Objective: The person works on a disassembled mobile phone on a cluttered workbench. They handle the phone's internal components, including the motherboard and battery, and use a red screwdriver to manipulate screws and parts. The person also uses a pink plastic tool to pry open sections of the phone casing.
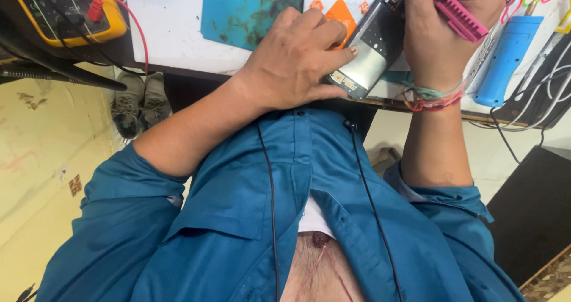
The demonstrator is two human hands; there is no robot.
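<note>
Workbench here is a white tabletop (172, 28) with a stained teal work mat (250, 7) laid on it, and the floor underneath looks like worn yellowish concrete (41, 159), with a pair of grey shoes (137, 102) parked under the table edge. Top left corner has a yellow multimeter (59, 7) with a red lead (128, 22) plugged in, trailing across the table. Over on the right there's a blue plastic case-looking thing (505, 58), can't tell what's in it, plus a bunch of white and black cables (535, 99) hanging off the edge. An orange and white card (336, 10) sits on the mat behind the hands. The opened-up phone (369, 52), back cover off with the board and shield showing, is right at the near edge of the table. Left hand (297, 58) is clamped around its lower end, thumb and fingers pinching the sides. Right hand (446, 28) is closed around a pink brush (458, 13) over the top end of the phone, with thread bracelets (434, 96) on the wrist. Person's in a blue shirt (238, 218), black earphone wire (270, 207) running down it.
</note>
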